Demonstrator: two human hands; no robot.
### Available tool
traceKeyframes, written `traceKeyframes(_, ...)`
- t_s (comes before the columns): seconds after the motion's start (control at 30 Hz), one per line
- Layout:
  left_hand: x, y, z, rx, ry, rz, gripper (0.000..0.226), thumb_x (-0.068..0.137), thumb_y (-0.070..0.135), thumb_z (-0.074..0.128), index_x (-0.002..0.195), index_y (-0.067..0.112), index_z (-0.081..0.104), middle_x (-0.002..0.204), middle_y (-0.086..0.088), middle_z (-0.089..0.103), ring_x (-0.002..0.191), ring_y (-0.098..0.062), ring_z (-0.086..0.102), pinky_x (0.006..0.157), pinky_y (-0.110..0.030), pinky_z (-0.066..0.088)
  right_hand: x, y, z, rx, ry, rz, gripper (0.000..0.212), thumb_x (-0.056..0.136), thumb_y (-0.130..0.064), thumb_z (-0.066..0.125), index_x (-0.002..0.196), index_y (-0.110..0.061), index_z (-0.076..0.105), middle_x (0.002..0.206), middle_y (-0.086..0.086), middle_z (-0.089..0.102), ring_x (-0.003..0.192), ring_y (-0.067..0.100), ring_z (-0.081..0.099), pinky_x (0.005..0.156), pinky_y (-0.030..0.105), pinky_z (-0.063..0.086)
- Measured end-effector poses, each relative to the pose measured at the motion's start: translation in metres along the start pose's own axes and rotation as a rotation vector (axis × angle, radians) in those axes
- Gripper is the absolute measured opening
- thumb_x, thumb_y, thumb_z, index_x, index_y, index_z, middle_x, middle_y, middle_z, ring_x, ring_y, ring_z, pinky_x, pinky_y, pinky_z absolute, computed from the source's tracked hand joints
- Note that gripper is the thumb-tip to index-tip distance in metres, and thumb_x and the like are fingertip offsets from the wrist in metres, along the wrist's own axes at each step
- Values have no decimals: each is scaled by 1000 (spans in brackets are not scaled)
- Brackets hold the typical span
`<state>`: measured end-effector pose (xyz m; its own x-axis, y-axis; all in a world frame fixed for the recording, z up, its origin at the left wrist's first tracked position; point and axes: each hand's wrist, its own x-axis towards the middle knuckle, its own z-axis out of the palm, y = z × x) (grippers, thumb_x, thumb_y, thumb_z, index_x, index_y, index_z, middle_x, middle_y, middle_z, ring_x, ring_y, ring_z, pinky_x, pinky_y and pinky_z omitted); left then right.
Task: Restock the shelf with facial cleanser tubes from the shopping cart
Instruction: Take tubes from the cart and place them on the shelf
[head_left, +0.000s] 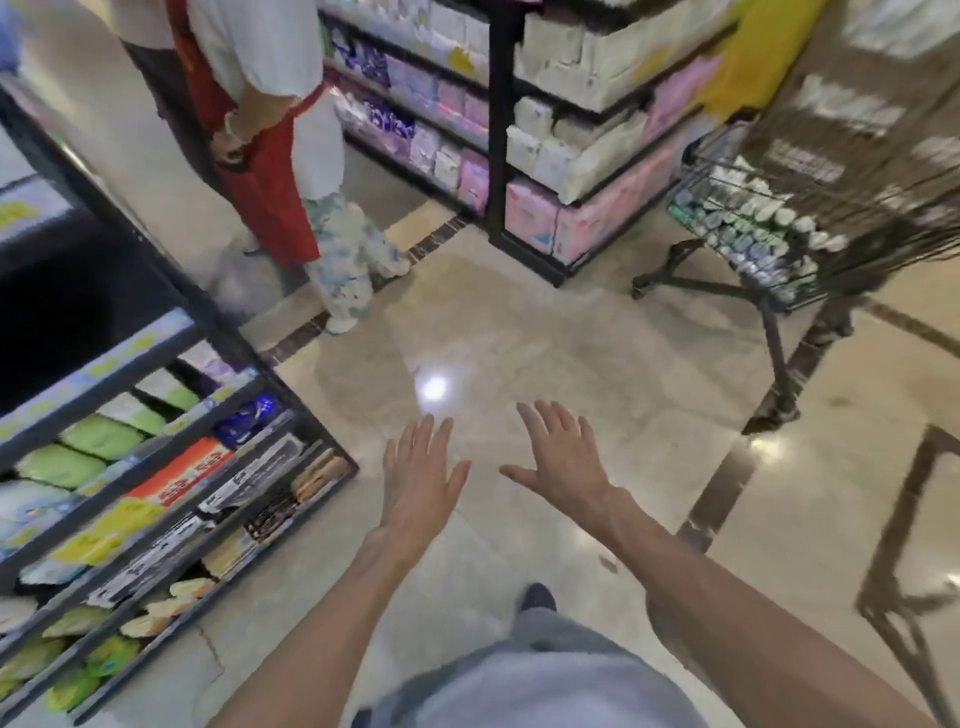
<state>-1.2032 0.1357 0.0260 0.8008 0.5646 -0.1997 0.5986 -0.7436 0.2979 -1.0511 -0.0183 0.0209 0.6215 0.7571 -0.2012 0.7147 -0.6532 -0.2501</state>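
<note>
Shelves at nine o'clock: a dark shelf rack (171, 499) with green, orange and white packs on it, all blurry.
Person at eleven o'clock: someone in a red apron (260, 171) and flowery trousers stands on the floor, well apart from the hands.
Floor: shiny pale tiles (519, 343) with a bright spot of light at the middle.
Left hand: the left hand (421, 483) is at six o'clock, held out flat over the floor. Its fingers are straight and close together. It holds nothing.
Right hand: the right hand (563, 457) is just beside the left one, a bit to the five o'clock side. Its fingers are spread wide and the thumb points toward the left hand. It holds nothing. The two hands do not touch.
Leg and shoe: grey trousers (545, 680) and one dark shoe (537, 597) show low down, between the two arms.
Shelves at twelve o'clock: a black shelf rack (571, 130) full of pink, purple and white packs.
Shopping cart: the wire shopping cart (769, 228) stands at two o'clock, near the pink packs and well apart from both hands.
Facial cleanser tubes: many white and green facial cleanser tubes (748, 223) lie in rows in the cart. They are blurry, so the words on them cannot be read.
Frame at four o'clock: a dark metal frame (904, 571) stands on the floor.
</note>
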Motion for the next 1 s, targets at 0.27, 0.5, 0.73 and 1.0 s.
traceKeyframes(0.27,113,159,36,12,-91,248,64,105,53,41,161,25,26,169,-3,21,157,-25,13,125,-49,13,10,172,-56,40,47,289,94,90,-72,52,162,-22,18,166,8,25,155,31,18,121,56,21)
traceKeyframes(0.5,238,276,62,26,-191,470,64,106,55,32,162,27,19,171,-2,13,158,-24,6,127,-48,6,48,291,-87,77,90,522,94,91,-76,47,162,-26,12,168,6,20,156,29,14,124,55,19)
traceKeyframes(0.73,385,393,67,56,-235,634,64,106,55,33,162,27,18,171,-1,12,158,-25,7,127,-47,6,123,405,-140,108,129,712,94,91,-74,48,162,-24,15,167,6,22,155,28,17,123,54,21)
traceKeyframes(1.0,524,516,64,88,-295,775,63,106,54,32,162,27,19,170,-1,14,158,-23,5,127,-46,8,213,519,-198,162,197,860,91,89,-75,49,160,-25,21,164,5,30,150,30,30,120,53,29)
